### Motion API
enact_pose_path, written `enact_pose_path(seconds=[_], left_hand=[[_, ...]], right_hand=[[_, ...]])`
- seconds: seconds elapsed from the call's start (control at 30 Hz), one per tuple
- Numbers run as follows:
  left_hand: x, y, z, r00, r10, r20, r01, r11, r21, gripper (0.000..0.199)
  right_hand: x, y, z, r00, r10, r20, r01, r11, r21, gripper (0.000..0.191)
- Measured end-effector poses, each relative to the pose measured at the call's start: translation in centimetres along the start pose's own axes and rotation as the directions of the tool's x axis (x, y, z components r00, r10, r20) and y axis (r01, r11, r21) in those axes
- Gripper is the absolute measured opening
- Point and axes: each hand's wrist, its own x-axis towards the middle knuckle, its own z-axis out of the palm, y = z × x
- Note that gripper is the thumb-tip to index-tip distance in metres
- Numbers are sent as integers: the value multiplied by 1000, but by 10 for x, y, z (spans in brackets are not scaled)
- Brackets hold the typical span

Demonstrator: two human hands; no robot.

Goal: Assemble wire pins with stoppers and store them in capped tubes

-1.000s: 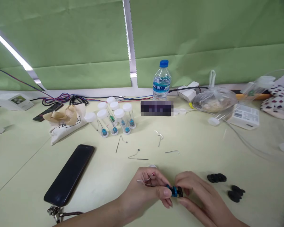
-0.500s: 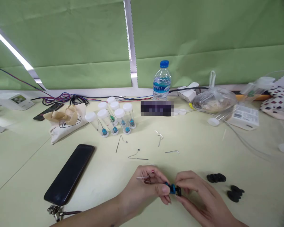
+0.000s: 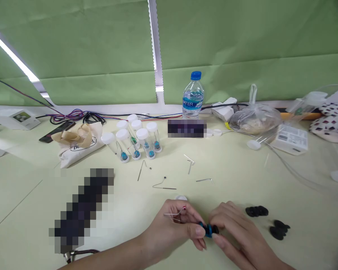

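Observation:
Between my two hands is a small blue and black part (image 3: 208, 229). My left hand (image 3: 180, 228) pinches its left end between thumb and fingers, and a thin bent metal wire (image 3: 173, 214) with a small red-rimmed tip also lies in that palm. The fingertips of my right hand (image 3: 236, 232) close on the black right end of the part. A white cap (image 3: 181, 198) shows just behind my left hand. Right of my right hand lie black pieces (image 3: 257, 211) in a row and another black cluster (image 3: 279, 229).
Bent metal wires (image 3: 164, 187) and hex keys (image 3: 205, 180) lie ahead of my hands. Capped clear tubes (image 3: 136, 144) stand behind them, near a water bottle (image 3: 192, 99). A cloth bag (image 3: 81, 146) and a blurred-out dark object (image 3: 81, 210) are left; a tied plastic bag (image 3: 255, 120) is back right.
Both hands and the blue and black part have shifted slightly down and to the right. More of the white cap behind my left hand now shows.

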Motion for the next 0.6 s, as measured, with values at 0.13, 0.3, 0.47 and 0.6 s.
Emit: enact_pose_path(seconds=[0.13,0.3,0.47,0.6], left_hand=[[0,0,-1,1000,4,-15,-4,1000,9,25],[0,2,-1,999,9,-39,-9,1000,7,24],[-1,1,0,1000,5,-23,-5,1000,0,25],[-1,2,-1,999,11,-34,-10,1000,7,23]], right_hand=[[-2,4,4,999,-22,-24,21,1000,-18,11],[-7,7,8,991,-45,-124,43,999,-22,26],[-6,6,4,999,0,-37,2,999,51,9],[-6,8,6,996,-17,-87,19,1000,21,21]])
